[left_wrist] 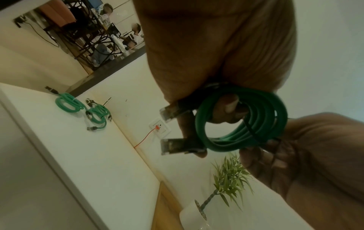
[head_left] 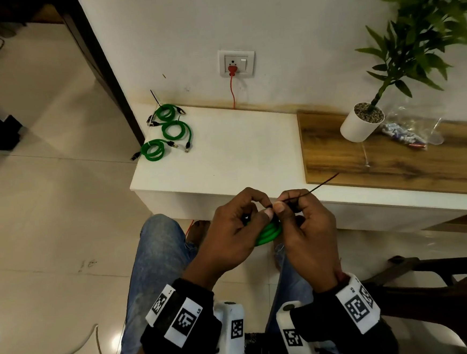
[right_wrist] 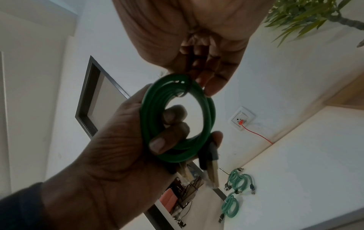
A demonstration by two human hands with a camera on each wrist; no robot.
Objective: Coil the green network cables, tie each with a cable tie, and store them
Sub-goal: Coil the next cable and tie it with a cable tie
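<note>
A coiled green network cable [head_left: 267,234] hangs between my hands over my lap, in front of the white table [head_left: 239,154]. My left hand [head_left: 239,226] grips the coil, fingers curled through its ring [right_wrist: 177,118]; the two clear plugs [left_wrist: 173,112] stick out beside those fingers. My right hand [head_left: 294,216] pinches a thin black cable tie [head_left: 322,183] looped around the coil, its tail pointing up and right. At the table's far left corner lie three tied green coils [head_left: 165,112], [head_left: 177,129], [head_left: 153,149].
A white pot with a green plant [head_left: 359,125] and a clear plastic bag of small parts [head_left: 407,132] stand on the wooden top [head_left: 393,158] at the right. A red plug and cord [head_left: 232,73] hang from the wall socket. A dark chair frame [head_left: 429,270] is at my right.
</note>
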